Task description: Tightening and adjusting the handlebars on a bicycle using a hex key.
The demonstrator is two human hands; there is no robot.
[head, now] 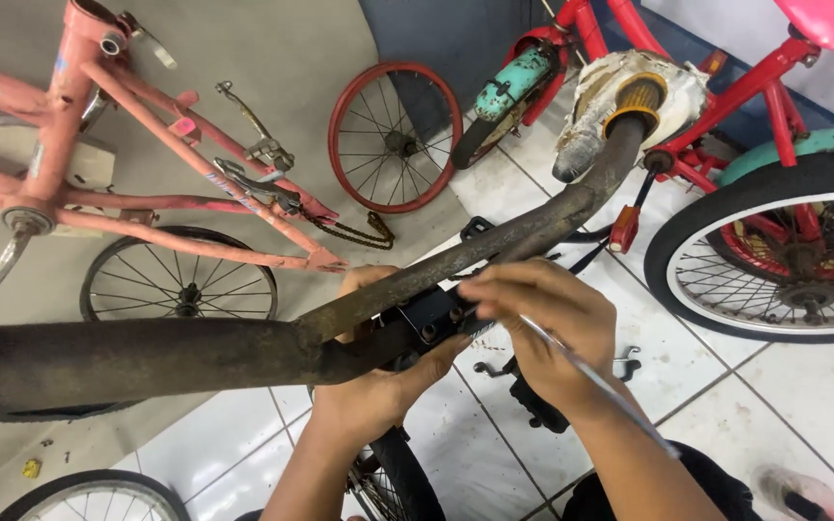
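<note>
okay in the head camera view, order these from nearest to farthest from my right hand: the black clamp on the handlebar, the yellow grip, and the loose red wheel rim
From the right hand:
1. Black clamp, just left of the hand, at its fingertips.
2. Yellow grip, up and right, at the handlebar's end.
3. Red wheel rim, up and left, against the wall.

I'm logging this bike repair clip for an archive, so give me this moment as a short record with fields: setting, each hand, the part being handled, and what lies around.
Setting: white tiled floor, seen from above
Left hand: grips the black stem clamp from beneath
Right hand: fingers at the clamp, holding a thin metal tool
Part handled: rusty handlebar with yellow grip
Around: bare pink frame, loose red wheel, red bicycle
</note>
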